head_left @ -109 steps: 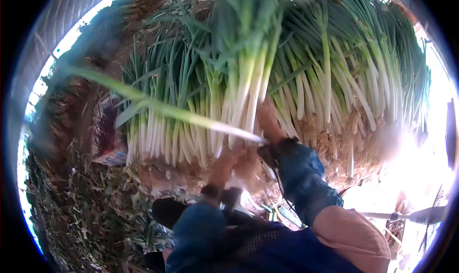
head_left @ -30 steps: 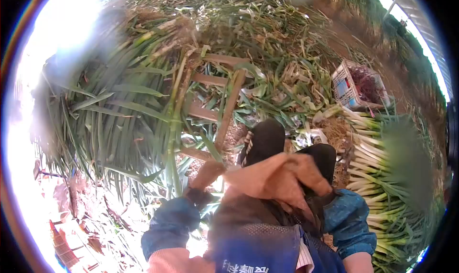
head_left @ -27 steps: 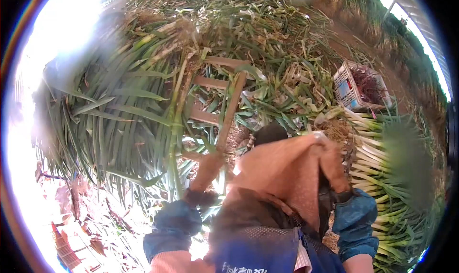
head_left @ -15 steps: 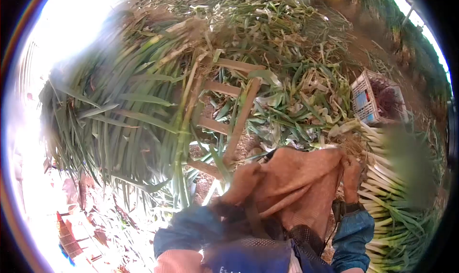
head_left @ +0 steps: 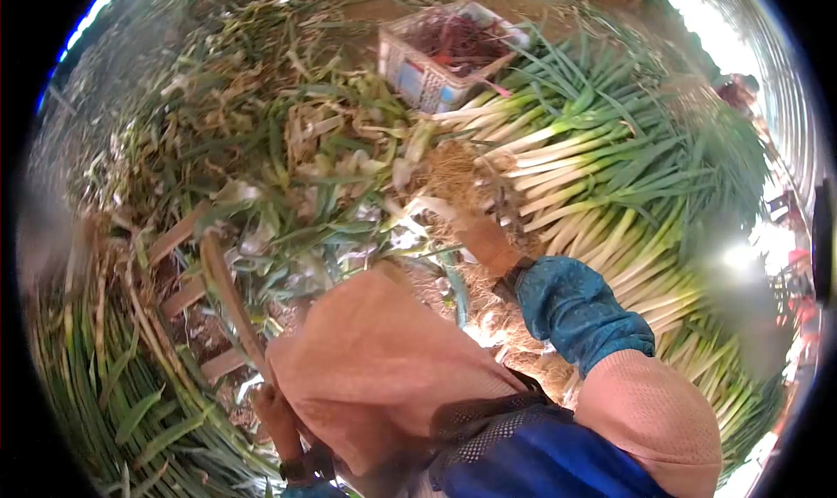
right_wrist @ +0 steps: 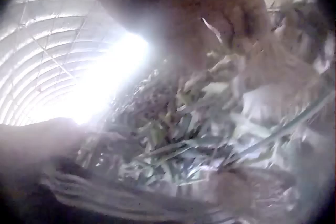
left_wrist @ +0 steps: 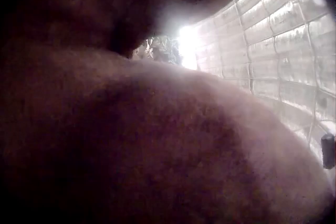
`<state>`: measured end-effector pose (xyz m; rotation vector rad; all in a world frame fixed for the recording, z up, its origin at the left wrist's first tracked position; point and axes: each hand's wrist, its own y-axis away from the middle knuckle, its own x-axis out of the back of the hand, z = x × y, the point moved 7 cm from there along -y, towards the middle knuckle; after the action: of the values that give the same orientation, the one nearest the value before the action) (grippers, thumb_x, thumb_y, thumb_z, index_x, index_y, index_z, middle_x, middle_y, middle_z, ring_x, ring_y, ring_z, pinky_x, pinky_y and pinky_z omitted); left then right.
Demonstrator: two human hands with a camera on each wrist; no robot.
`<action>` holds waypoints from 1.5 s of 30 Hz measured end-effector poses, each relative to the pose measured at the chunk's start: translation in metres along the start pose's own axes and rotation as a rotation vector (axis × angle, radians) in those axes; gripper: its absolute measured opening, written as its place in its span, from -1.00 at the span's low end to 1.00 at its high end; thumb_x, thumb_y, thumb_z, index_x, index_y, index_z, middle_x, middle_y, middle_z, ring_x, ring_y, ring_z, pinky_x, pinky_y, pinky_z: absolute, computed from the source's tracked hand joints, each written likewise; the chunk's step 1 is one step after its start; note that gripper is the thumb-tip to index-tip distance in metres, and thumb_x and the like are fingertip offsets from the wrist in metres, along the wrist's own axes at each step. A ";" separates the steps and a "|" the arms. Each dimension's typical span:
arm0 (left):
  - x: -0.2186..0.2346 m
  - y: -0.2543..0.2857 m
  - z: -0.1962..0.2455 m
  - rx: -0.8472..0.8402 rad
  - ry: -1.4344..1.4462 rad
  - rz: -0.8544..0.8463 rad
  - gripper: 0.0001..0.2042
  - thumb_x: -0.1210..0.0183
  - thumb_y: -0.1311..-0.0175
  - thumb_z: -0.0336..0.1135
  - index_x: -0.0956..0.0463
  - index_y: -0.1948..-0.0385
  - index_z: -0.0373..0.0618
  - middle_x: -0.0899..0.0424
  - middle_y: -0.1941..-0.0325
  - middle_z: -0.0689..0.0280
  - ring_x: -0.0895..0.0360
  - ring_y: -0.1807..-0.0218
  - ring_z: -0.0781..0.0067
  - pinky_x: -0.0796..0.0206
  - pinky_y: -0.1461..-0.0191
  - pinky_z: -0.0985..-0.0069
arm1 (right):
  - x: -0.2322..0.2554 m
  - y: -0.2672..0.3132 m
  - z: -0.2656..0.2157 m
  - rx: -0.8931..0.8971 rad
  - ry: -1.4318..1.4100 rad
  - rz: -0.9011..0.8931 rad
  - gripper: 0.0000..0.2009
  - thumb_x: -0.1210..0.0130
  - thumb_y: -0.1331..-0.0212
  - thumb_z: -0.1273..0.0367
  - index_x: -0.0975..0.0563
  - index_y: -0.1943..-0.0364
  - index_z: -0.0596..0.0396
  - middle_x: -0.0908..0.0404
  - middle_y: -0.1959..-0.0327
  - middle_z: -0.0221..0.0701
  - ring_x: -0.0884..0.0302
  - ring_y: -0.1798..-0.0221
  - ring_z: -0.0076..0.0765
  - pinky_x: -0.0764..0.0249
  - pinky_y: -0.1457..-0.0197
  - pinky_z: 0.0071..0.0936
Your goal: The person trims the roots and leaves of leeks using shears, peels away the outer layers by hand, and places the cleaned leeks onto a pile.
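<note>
A brown-orange cloth [head_left: 375, 358] is spread across the person's lap. At its left edge, low in the head view, my left hand [head_left: 277, 419] grips it with curled fingers. My right hand [head_left: 488, 243] is off the cloth and reaches forward and down over roots and leaf trimmings. A whitish strip [head_left: 436, 206] lies right at its blurred fingertips. From the right wrist, that hand [right_wrist: 210, 14] hangs over the litter, with a wide gap between its fingers and thumb. Dark, blurred surfaces close to the lens fill most of the left wrist view.
Long green onions [head_left: 567, 162] lie in a broad row on the right, roots toward the person. A white plastic crate [head_left: 410, 71] holding reddish strands stands ahead. On the left is a slatted wooden frame [head_left: 231, 297] beside more onions [head_left: 78, 393]. Leaf waste [head_left: 296, 149] covers the ground.
Earlier both hands were at a bunch of green onions, then held the cloth up between them. Since then the right hand has released it and moved forward; the head view has turned right.
</note>
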<state>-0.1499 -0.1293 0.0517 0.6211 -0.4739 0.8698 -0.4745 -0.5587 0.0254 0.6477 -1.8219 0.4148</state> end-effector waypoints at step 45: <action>0.142 0.130 -0.043 -0.133 1.376 0.254 -0.74 0.05 -0.19 -0.26 -0.38 0.22 -0.28 -0.49 0.15 0.15 -0.40 0.02 0.35 -0.17 -0.16 0.36 | -0.067 0.238 -0.509 0.941 -0.723 -0.626 -0.22 -0.26 0.17 0.22 -0.15 -0.20 0.13 -0.36 -0.02 0.00 -0.35 -0.08 -0.05 -0.29 -0.08 -0.29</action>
<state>-0.1704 0.0419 0.1476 -0.2479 0.6513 1.2739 -0.2225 -0.0656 0.1399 2.1695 -1.8615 0.6539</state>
